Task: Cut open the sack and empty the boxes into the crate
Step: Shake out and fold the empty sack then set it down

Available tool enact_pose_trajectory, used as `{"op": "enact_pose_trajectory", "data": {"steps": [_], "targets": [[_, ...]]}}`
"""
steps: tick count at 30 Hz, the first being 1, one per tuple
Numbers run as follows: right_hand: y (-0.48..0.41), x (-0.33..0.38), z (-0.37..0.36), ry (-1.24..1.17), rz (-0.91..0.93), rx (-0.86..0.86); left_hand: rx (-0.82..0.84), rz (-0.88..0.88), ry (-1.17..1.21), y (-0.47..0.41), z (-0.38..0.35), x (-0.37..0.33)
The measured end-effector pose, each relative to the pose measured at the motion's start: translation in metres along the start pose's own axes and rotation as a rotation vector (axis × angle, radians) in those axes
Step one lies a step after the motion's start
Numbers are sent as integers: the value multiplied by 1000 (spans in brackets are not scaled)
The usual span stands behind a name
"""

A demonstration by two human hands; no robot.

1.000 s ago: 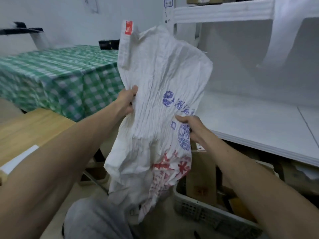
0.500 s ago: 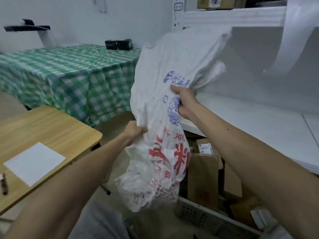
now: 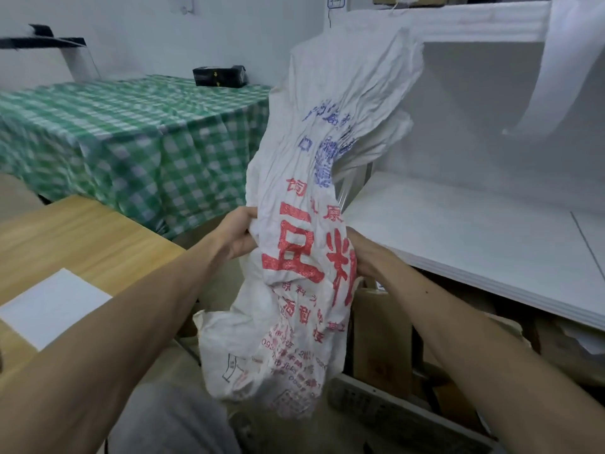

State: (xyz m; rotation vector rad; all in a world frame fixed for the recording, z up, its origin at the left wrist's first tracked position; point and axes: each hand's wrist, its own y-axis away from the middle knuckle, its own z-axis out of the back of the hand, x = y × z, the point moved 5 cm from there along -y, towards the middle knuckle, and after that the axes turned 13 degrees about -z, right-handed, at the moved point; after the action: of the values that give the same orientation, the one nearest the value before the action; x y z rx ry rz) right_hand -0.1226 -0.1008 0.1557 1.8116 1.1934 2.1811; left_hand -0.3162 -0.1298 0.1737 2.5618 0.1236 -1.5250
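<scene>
**White woven sack held up in both your hands**

Your left hand is clamped on the left edge of the crumpled white woven-plastic sack printed with red and blue characters, fingers curled into the fabric. Your right hand grips the sack's right edge at about the same height, partly hidden behind the material. The sack hangs limp between them, its upper part flopped up and back toward the white shelf unit, its lower end dangling just above the near rim of the grey perforated plastic crate. Brown cardboard boxes stand in the crate, under the shelf's front edge. To your left sits a light wooden desk with a white paper sheet near its front edge, and beyond it a green checked tablecloth.
</scene>
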Motion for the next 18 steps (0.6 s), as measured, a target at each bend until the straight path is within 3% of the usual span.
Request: {"op": "enact_pose_trajectory", "data": {"steps": [5, 7, 11, 14, 18], "targets": [[-10, -7, 9, -24, 24, -218, -60, -32, -61, 5, 3, -6], [-13, -3, 30, 98, 106, -406, -204, -73, -119, 5, 23, -19], [4, 10, 80, 61, 185, -690, -573, -177, -286, 5, 86, -52], [13, 16, 116, -65, 146, -836, -730, -208, -409, 23, 113, -78], [23, 16, 130, -387, 79, -888, -826, -219, -421, 38, 129, -102]]}}
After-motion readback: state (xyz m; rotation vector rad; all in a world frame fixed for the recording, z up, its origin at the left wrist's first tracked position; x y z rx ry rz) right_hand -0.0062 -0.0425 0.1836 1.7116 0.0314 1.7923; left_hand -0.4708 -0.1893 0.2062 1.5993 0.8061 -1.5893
